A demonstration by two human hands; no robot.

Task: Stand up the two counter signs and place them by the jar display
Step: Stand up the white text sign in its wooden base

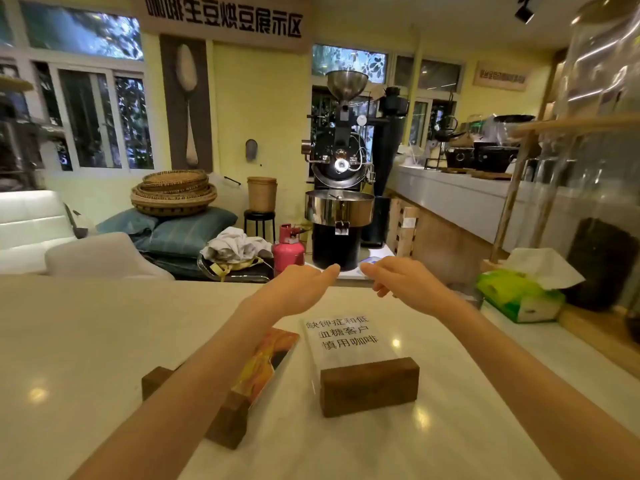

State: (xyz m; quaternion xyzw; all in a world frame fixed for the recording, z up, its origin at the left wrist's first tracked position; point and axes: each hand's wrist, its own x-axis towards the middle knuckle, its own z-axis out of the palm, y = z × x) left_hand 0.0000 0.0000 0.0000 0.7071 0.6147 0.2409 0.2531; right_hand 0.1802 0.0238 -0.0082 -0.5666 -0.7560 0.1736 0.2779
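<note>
Pale table (86,341) carries both signs flat, text sign (349,341) right of the picture sign (266,362), both short of the jars (602,168); left hand (304,285) and right hand (398,278) hover beyond them, fingers loose and empty, so gripping a wooden base comes next.

A coffee shop with its own roasting corner: a black drum coffee roaster (341,188) stands far centre, a wall banner (223,16) above it, service counter (460,199) far right.
</note>
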